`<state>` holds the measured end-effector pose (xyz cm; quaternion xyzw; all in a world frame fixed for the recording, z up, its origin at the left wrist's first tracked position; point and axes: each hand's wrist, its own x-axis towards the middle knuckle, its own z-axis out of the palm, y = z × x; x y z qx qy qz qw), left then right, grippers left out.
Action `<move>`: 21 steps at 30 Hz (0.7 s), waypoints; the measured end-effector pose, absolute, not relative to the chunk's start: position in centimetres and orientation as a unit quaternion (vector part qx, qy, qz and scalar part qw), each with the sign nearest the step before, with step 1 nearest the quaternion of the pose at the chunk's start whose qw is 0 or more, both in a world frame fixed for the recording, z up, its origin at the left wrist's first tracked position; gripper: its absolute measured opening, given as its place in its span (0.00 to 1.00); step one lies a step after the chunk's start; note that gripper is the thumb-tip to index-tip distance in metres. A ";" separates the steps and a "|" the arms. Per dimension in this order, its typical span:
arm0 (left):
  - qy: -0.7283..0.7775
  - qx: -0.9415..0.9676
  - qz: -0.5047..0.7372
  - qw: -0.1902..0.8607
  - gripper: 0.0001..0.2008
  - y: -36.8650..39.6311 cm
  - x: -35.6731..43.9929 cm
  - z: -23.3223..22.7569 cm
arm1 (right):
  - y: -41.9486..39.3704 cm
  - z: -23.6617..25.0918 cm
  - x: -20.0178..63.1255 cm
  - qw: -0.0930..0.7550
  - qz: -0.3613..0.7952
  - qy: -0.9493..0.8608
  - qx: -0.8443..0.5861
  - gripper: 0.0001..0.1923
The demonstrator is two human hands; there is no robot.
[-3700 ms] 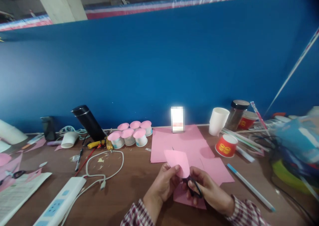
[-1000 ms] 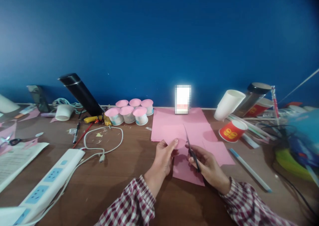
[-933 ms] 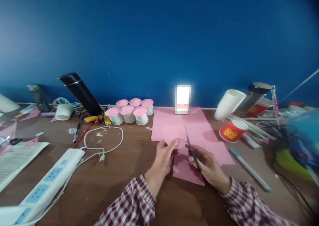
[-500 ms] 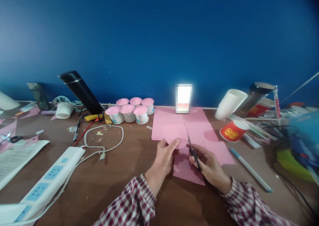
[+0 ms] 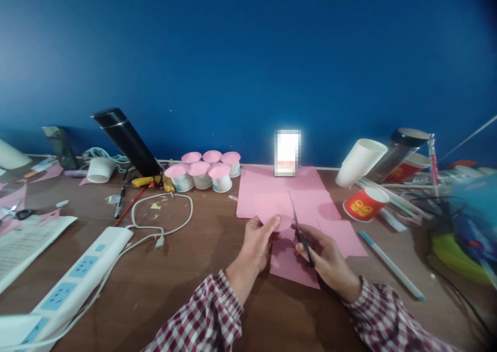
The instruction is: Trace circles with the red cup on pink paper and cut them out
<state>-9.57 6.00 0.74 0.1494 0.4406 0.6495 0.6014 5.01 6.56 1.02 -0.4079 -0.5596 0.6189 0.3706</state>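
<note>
My left hand (image 5: 256, 243) pinches a small rounded piece of pink paper (image 5: 278, 213) between thumb and fingers, held just above the desk. My right hand (image 5: 324, 253) grips black scissors (image 5: 300, 228), the blades pointing up and away along the right edge of that piece. Under both hands lie larger pink paper sheets (image 5: 272, 191) on the brown desk (image 5: 186, 279). Both wrists wear red-and-white checked sleeves.
Several pink-topped small cups (image 5: 202, 171) stand behind left, beside a black flask (image 5: 126, 140) and a yellow tool (image 5: 149, 182). A white power strip (image 5: 77, 277) and cable lie at the left. A red cup (image 5: 365, 203), a white cup (image 5: 359, 161), a jar (image 5: 406, 150) and a blue pen (image 5: 390, 264) sit at the right.
Since the oldest frame my hands lowered the pink piece from in front of me to just above the desk. Over the last second hands and scissors barely moved.
</note>
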 end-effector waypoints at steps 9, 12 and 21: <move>0.440 0.166 0.648 0.599 0.15 6.1 -9.7 0.4 | 6.6 0.7 5.1 0.373 0.614 -0.567 -0.403 0.22; 0.438 0.167 0.646 0.603 0.14 6.0 -9.7 0.3 | 6.5 0.7 5.1 0.373 0.611 -0.568 -0.407 0.22; 0.453 0.161 0.640 0.599 0.15 6.1 -9.6 0.4 | 6.7 0.4 5.2 0.376 0.615 -0.557 -0.411 0.22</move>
